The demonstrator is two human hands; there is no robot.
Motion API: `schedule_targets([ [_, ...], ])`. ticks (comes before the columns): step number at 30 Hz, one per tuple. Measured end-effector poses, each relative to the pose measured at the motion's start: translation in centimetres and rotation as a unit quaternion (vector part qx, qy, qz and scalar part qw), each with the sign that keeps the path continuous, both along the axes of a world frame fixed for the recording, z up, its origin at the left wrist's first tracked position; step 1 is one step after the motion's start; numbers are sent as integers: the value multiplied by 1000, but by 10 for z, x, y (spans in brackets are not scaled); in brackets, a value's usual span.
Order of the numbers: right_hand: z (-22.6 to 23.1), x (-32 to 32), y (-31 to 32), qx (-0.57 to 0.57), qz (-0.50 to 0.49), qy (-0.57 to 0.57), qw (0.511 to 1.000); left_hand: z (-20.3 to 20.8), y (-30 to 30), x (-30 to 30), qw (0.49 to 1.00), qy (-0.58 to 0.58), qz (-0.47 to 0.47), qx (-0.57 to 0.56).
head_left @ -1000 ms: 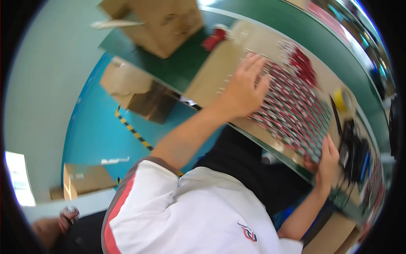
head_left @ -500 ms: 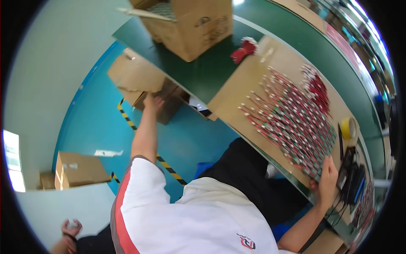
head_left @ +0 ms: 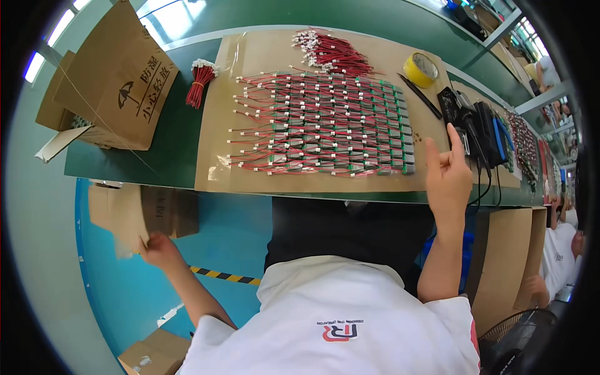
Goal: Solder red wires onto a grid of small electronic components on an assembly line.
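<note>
My left hand is low at the left, below table height, with its fingers closed on the edge of a cardboard box flap. My right hand is raised over the table's front edge, index finger and thumb stretched apart, the other fingers curled, with nothing in it. Left of it, neat rows of small grey blocks with green ends lie on a brown cardboard sheet. Red and black wires with white plugs run across the rows. Behind them lies a heap of loose red wires.
A large open carton and a banded wire bundle stand on the green table. Yellow tape, a black pen and corded black devices lie at the right. Beside a fan, a co-worker is visible.
The view has swung toward the table. My right hand has come off the blocks at the sheet's edge and risen. My left hand is still at the box flap.
</note>
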State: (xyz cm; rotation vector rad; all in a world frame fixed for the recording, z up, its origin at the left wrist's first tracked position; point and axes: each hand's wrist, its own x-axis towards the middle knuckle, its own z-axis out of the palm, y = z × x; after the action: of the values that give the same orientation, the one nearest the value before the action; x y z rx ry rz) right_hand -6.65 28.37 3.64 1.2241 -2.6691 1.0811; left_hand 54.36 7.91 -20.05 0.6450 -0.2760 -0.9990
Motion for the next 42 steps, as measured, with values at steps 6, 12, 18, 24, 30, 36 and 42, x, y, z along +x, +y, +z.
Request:
schedule_targets([
  [6,-4,92,20,-38,308,-267,912,87,138,-149,982,-185,17,15],
  [12,-13,137,4,-33,410,-537,737,128,218,-218,875,-295,-383,-6],
  [18,-37,84,31,-270,237,-471,805,177,166,-288,600,-542,-487,-331],
  [24,2,-71,118,-361,1,-270,893,196,48,-277,479,-777,-102,-394],
  [30,37,-62,174,-339,-44,-372,863,198,8,-285,316,-823,-155,-446],
  [36,47,-74,197,-170,129,-462,861,200,-2,-304,252,-823,-170,-480],
  [42,25,-87,231,-104,119,-510,846,211,-9,-307,235,-814,-184,-499],
])
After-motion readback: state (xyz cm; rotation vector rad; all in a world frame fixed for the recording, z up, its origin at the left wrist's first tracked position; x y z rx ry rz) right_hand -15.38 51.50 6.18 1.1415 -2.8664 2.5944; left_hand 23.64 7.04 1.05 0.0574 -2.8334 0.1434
